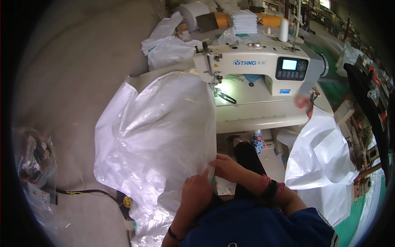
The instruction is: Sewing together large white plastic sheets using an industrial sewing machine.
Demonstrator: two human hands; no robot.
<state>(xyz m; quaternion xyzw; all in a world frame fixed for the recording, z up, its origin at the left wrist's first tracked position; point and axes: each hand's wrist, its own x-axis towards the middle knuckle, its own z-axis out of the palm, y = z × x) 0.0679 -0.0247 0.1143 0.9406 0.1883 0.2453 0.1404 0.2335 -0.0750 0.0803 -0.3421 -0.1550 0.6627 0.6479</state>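
A large glossy white plastic sheet (160, 123) hangs in folds over the left side of the sewing machine table and down toward my lap. Its upper right part lies beside the needle area of the white sewing machine (247, 61). My right hand (227, 168) pinches the sheet's right edge between thumb and fingers. Just below it, my left hand (198, 191) is closed on the same edge; its fingers are slightly blurred and partly hidden. Black tweezers (227, 98) lie on the lit machine bed near the needle.
Red-handled scissors (304, 103) are at the table's right end, above another white sheet (321, 152) hanging down. A thread cone (284, 31) stands behind the machine. White stacks (242, 21) and a roll (193, 15) sit at the back. A clear bag (37, 160) hangs far left.
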